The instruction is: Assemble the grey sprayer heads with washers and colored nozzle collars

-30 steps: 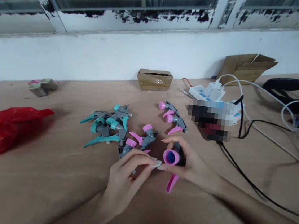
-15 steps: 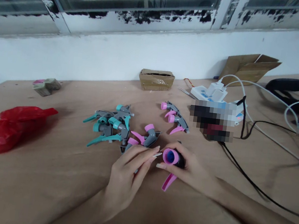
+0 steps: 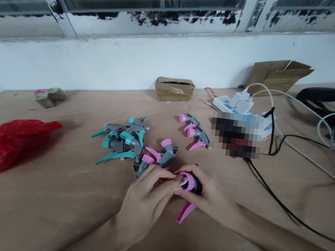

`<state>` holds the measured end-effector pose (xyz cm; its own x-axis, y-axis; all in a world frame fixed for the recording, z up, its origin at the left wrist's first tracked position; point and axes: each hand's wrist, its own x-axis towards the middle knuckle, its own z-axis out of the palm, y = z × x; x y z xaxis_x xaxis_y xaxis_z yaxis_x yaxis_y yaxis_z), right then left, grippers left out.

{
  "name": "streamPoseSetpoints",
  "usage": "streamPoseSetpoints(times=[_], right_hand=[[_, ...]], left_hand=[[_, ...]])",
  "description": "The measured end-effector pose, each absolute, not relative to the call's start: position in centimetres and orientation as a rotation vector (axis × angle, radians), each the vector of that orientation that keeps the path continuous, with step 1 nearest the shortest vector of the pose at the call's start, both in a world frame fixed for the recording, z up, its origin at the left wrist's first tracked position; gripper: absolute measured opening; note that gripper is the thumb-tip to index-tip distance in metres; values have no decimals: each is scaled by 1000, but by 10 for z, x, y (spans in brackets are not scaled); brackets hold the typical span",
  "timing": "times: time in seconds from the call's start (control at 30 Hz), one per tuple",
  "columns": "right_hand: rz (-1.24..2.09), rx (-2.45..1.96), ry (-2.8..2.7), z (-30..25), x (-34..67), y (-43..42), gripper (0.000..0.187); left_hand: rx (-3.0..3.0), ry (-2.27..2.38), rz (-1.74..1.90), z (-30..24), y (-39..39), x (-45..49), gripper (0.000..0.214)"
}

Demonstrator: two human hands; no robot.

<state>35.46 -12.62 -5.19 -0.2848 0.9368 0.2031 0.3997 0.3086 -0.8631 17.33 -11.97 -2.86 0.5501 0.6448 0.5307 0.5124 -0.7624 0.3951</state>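
Pink-collared spray head [image 3: 198,185] in my right hand [image 3: 210,192], over the counter [image 3: 38,207], collar [image 3: 191,181] facing left.
I judge the white disc [image 3: 184,182] seats best kept square to the collar's mouth, eased in evenly with the spray head held steady. My left hand [image 3: 146,196] pinches the disc between thumb and fingertips at the opening; my right curls round the spray head.
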Motion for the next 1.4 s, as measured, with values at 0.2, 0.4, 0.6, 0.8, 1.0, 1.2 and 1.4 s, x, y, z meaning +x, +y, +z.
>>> streamPoseSetpoints(times=[0.2,0.4,0.6,0.8,1.0,1.2,1.4], right_hand=[[903,-1191,-1839,-53,356,-128,27],[907,-1170,-1879,-50,355,-131,26],[880,-1139,-1901,-49,354,-131,26],[855,-1116,-1899,-48,354,-132,27],[817,-1107,-1892,-52,355,-130,28],[811,-1140,-1846,-53,357,-128,29],[818,-1108,-1841,-53,356,-129,28]], left_hand=[[2537,940,1008,-25,-122,174,22],[2292,998,1053,-23,-120,175,14],[2203,993,1030,-22,-118,177,12],[2138,942,946,-20,-117,176,14],[2134,915,937,-25,-115,174,11],[1996,975,953,-29,-112,176,11],[1897,965,876,-28,-113,177,4]])
